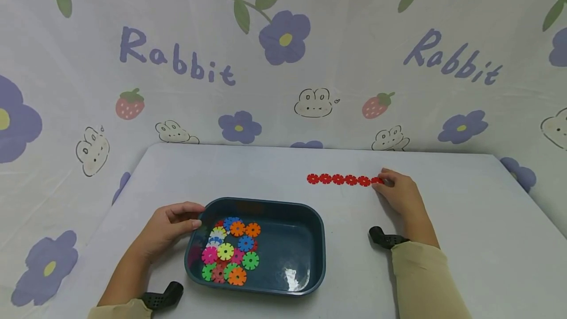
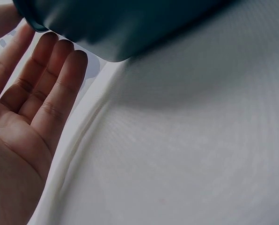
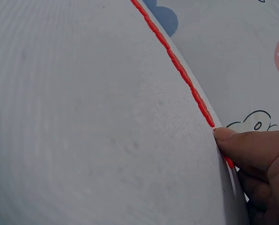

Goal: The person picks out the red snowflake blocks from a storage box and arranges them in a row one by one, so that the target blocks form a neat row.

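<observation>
Red notched building discs point(image 1: 338, 179) lie in a straight row on the white table, seen almost edge-on in the right wrist view. At the row's right end, my right hand point(image 1: 400, 193) pinches a red building disc point(image 1: 376, 180) between thumb and fingers, which partly hide it. A dark teal tray point(image 1: 288, 250) stands nearer to me, with mixed-colour notched discs point(image 1: 225, 251) heaped in its left half. My left hand point(image 1: 166, 225) holds the tray's left rim by the thumb and index finger. Its other fingers point(image 2: 60, 93) extend below the rim in the left wrist view.
The white table point(image 1: 248, 171) reaches back to a patterned cloth point(image 1: 345, 53) printed with flowers, rabbits and strawberries. Black wrist devices point(image 1: 164, 297) sit at both sleeve cuffs, the left one close beside the tray's front left corner.
</observation>
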`<state>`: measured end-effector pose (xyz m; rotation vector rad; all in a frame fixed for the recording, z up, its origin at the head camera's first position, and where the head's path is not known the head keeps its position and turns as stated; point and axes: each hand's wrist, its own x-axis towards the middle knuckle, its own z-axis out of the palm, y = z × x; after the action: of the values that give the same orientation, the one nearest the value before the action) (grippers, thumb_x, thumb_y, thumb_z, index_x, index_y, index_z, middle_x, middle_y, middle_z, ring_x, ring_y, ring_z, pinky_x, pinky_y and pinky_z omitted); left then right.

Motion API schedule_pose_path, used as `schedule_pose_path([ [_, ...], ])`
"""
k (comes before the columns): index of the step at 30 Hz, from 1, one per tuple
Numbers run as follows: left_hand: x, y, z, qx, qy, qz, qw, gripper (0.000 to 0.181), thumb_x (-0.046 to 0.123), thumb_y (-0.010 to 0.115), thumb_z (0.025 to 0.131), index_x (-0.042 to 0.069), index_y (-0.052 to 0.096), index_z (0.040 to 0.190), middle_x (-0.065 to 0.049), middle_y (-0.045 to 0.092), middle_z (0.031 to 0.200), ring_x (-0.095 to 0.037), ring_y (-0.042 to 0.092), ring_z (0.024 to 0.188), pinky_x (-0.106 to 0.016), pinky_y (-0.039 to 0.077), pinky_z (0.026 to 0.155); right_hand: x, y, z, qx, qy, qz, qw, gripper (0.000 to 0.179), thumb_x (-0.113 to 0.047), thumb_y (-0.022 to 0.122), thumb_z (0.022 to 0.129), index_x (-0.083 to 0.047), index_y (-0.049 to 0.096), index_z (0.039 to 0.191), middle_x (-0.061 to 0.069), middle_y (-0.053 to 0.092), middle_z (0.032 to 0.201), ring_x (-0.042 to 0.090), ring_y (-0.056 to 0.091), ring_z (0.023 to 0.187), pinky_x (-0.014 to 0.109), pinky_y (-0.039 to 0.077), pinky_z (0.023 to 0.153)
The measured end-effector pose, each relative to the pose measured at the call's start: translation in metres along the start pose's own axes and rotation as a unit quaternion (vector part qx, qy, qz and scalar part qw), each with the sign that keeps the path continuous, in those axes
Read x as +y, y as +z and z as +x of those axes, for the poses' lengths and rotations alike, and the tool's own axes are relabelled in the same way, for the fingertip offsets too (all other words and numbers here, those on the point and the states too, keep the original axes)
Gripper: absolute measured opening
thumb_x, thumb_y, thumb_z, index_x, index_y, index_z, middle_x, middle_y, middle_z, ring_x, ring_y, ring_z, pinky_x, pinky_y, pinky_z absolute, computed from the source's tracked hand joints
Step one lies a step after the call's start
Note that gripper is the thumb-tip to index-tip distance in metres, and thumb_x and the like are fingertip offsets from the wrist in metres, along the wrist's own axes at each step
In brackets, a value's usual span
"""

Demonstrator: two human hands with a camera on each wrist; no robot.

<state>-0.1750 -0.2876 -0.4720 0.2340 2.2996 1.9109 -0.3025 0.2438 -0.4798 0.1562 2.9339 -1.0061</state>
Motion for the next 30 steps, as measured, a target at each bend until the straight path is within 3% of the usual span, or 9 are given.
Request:
schedule_pose_path([
  [12,0.002,0.001,-0.001,0.002,-0.006,-0.004,1.0000,0.033,0.012,0.069,0.091,-0.005,0.064,0.118,0.008,0.071,0.108,-0.009,0.067,0.098,-0.023,0.055,0.086,-0.005,-0.001,-0.003,0.003,0.003,0.003,1.0000,0.047,-0.025,0.063,0.096,-0.002,0.056,0.136,0.016,0.041,0.153,0.042,0.028,0.144,0.060,0.030,0.112],
  [21,0.001,0.000,-0.001,0.000,0.001,-0.003,1.0000,0.033,0.011,0.069,0.091,-0.006,0.063,0.119,0.007,0.071,0.109,-0.011,0.067,0.099,-0.023,0.055,0.086,-0.008,-0.004,-0.005,-0.006,0.015,0.011,0.9998,0.053,-0.032,0.060,0.096,-0.006,0.051,0.142,0.017,0.041,0.153,0.042,0.028,0.144,0.061,0.029,0.112],
  [25,0.002,0.000,-0.001,-0.004,0.002,-0.010,0.9999,0.033,0.010,0.068,0.091,-0.006,0.063,0.119,0.007,0.071,0.109,-0.011,0.067,0.098,-0.023,0.055,0.086,-0.019,-0.009,-0.009,-0.001,0.016,0.035,0.9993,0.057,-0.040,0.057,0.097,-0.010,0.048,0.145,0.019,0.041,0.152,0.043,0.030,0.143,0.061,0.033,0.110],
  [30,0.004,0.000,-0.001,-0.006,0.004,-0.013,0.9999,0.032,0.010,0.068,0.092,-0.006,0.063,0.119,0.007,0.071,0.109,-0.011,0.067,0.098,-0.023,0.055,0.085,-0.046,-0.014,-0.017,0.016,-0.019,0.108,0.9938,0.056,-0.046,0.059,0.095,-0.014,0.054,0.140,0.015,0.054,0.142,0.036,0.048,0.133,0.053,0.048,0.101],
])
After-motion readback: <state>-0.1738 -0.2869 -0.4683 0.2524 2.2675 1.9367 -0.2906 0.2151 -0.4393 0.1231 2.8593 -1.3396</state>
